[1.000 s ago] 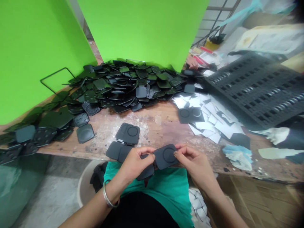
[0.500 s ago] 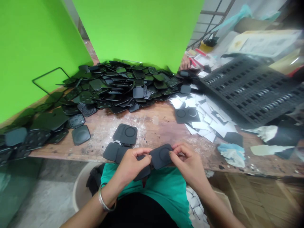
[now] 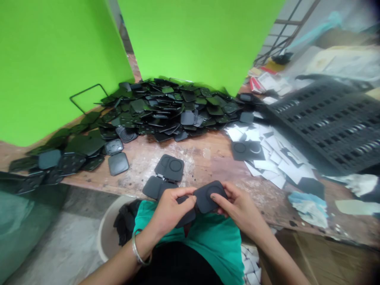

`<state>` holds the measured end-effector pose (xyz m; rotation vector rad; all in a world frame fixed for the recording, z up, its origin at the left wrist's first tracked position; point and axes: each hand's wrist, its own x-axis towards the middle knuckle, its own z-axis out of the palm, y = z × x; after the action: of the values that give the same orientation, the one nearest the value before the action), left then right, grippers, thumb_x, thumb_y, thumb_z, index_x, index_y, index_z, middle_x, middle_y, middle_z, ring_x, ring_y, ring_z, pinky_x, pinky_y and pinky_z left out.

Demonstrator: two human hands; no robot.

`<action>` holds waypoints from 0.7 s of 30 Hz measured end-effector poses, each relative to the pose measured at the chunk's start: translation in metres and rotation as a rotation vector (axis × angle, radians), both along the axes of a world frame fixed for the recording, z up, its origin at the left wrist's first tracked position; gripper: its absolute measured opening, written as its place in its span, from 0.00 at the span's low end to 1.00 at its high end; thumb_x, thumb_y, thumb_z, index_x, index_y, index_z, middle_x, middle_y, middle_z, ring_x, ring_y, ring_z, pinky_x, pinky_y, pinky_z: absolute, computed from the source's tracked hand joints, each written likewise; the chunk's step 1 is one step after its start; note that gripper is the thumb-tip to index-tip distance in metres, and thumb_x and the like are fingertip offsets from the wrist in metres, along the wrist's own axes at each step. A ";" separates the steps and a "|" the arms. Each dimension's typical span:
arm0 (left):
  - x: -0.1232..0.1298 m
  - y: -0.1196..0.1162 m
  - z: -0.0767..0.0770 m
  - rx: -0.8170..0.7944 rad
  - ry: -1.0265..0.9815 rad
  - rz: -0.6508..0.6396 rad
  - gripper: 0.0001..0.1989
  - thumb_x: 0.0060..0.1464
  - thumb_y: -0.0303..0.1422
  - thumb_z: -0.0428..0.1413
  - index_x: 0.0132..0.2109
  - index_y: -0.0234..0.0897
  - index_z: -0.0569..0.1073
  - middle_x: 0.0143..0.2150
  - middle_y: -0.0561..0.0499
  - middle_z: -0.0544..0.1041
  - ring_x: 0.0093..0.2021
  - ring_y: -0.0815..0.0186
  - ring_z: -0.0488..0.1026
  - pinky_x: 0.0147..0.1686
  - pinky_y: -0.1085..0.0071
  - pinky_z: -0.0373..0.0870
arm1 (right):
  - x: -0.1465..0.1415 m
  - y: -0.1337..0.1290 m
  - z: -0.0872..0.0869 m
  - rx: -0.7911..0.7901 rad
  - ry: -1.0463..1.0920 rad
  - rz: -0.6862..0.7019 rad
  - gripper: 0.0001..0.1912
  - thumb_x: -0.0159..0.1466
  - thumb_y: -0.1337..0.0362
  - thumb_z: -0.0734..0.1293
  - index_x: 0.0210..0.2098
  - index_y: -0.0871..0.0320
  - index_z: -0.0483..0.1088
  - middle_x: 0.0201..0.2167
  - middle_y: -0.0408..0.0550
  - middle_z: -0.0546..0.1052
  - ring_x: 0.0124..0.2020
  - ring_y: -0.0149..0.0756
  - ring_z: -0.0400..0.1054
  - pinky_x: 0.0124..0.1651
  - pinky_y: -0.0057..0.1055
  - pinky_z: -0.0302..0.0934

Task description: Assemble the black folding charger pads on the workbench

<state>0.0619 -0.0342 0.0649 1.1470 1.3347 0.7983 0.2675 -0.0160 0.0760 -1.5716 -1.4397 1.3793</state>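
Over the table's front edge I hold a black folding charging pad point(image 3: 204, 200) made of hinged square panels, its right panel bearing a round ring. My left hand point(image 3: 176, 204) pinches it near the fold, thumb on top. My right hand point(image 3: 237, 202) grips the right panel, thumb pressed on its face near the ring and fingers behind, partly hidden. Just beyond my left hand lies an unfolded black pad point(image 3: 170, 168), with a ring on its upper panel and a metal hinge. Its nearest part is covered by my hand.
A large heap of black pads point(image 3: 166, 111) lines the back of the wooden table point(image 3: 213, 162), below green boards point(image 3: 192, 39). White and black sheets point(image 3: 270, 152), a crumpled cloth point(image 3: 308, 208) and a black slotted tray point(image 3: 329, 118) lie right. A bin point(image 3: 105, 233) stands below.
My right thumb has moved from the pad's right edge onto its face. The view has swung left, so the table appears farther right. A co-worker's hand at the back is no longer visible.
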 end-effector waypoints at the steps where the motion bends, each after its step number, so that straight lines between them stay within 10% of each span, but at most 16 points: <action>1: -0.001 -0.001 0.000 -0.007 -0.014 0.013 0.15 0.56 0.38 0.59 0.47 0.36 0.81 0.38 0.51 0.82 0.37 0.61 0.77 0.37 0.72 0.73 | -0.007 0.000 -0.002 -0.041 0.098 -0.014 0.20 0.59 0.44 0.68 0.38 0.55 0.72 0.17 0.39 0.70 0.15 0.30 0.60 0.19 0.26 0.51; 7: -0.013 -0.008 0.006 -0.056 -0.083 0.088 0.19 0.58 0.41 0.57 0.51 0.35 0.78 0.38 0.49 0.81 0.39 0.60 0.77 0.37 0.71 0.73 | -0.050 0.022 -0.016 -0.117 0.223 -0.130 0.27 0.56 0.38 0.66 0.22 0.55 0.64 0.09 0.35 0.58 0.09 0.25 0.50 0.12 0.24 0.40; 14: -0.045 0.005 0.000 0.383 0.480 0.294 0.13 0.57 0.36 0.55 0.46 0.37 0.78 0.52 0.42 0.72 0.56 0.52 0.66 0.60 0.54 0.61 | -0.089 0.076 -0.020 -0.137 0.335 0.007 0.28 0.46 0.45 0.73 0.37 0.56 0.64 0.13 0.36 0.69 0.13 0.27 0.60 0.18 0.22 0.52; 21: -0.065 0.014 -0.017 0.323 0.554 0.226 0.28 0.55 0.35 0.57 0.62 0.36 0.65 0.59 0.39 0.67 0.60 0.49 0.62 0.61 0.49 0.59 | -0.094 0.079 -0.030 0.029 -0.030 0.063 0.21 0.50 0.56 0.70 0.41 0.55 0.63 0.19 0.34 0.68 0.15 0.31 0.65 0.18 0.26 0.56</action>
<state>-0.0033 -0.0198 0.0484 1.5648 1.8639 0.9207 0.1737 0.0634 0.0457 -1.5472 -1.5320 1.3700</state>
